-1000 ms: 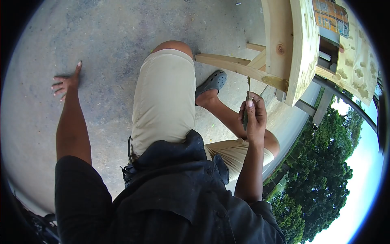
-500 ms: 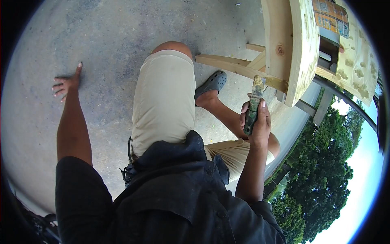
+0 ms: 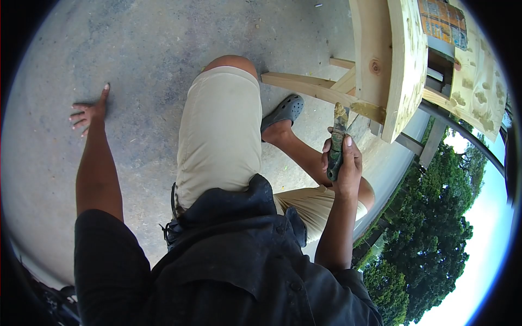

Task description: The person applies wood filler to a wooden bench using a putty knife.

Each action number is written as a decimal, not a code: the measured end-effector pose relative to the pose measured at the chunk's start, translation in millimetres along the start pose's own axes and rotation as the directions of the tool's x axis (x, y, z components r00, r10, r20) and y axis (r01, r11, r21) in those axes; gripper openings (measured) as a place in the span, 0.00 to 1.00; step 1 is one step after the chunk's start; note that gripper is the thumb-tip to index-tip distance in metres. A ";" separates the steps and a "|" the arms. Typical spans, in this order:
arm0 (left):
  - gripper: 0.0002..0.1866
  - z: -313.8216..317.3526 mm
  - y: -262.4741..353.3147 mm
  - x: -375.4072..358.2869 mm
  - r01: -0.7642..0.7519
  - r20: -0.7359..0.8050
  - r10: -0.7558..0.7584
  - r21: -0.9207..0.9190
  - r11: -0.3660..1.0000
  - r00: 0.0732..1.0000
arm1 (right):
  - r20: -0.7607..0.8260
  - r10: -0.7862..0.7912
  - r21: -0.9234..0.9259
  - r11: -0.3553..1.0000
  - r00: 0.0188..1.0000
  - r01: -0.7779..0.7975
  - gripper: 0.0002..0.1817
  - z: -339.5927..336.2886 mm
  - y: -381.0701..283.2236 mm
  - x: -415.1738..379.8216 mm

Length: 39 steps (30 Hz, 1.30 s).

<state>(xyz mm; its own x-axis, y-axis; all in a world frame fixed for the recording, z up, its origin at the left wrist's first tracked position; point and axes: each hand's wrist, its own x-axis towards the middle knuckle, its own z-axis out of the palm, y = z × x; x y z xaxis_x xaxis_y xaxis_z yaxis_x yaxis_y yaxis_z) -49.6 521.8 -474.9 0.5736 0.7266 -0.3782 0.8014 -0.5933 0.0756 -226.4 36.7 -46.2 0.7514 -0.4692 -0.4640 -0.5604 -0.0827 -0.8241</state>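
Note:
My left hand [image 3: 89, 115] rests on the concrete floor [image 3: 147, 49] at the left, its fingers spread and nothing in it. On the right, my right hand [image 3: 346, 163] is closed around the dark handle of a putty knife [image 3: 337, 144], held roughly upright in view. Tan paste coats the knife's blade. The blade is close to the lower wooden brace of a wooden frame [image 3: 375, 65]; whether they touch I cannot tell. Patches of putty mark the pale boards [image 3: 478, 92] at the upper right.
An orange, worn block-like object [image 3: 443, 23] lies on the woodwork at the top right. A wooden leg [image 3: 299, 86] reaches toward my grey clog [image 3: 284, 115]. Trees [image 3: 424, 233] stand beyond at the lower right.
The putty knife has tilted slightly, its blade tip shifting a little left in my right hand. My left hand has stayed on the floor.

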 end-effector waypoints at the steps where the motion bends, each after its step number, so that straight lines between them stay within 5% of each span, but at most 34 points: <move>1: 0.82 -0.2 -0.1 -0.4 0.002 0.002 -0.002 -0.002 1.000 1.000 | 0.001 0.000 0.000 1.000 1.000 0.000 0.25 0.6 -0.2 -0.4; 12: 0.81 0.9 0.3 0.2 0.001 -0.001 -0.001 0.002 1.000 1.000 | 0.035 -0.128 -0.154 0.979 0.991 0.132 0.20 2.8 1.0 -3.2; 39: 0.81 -2.7 1.0 -1.5 0.002 0.013 -0.002 -0.004 1.000 1.000 | 0.015 -0.054 -0.234 0.971 0.998 0.056 0.18 8.4 4.2 -5.2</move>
<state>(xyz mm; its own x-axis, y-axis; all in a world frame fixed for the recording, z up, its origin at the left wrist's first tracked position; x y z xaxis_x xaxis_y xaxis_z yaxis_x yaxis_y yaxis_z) -49.3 521.1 -471.7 0.5698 0.7233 -0.3901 0.8032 -0.5905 0.0785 -229.8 46.1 -50.0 0.7857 -0.4510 -0.4235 -0.5834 -0.3123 -0.7498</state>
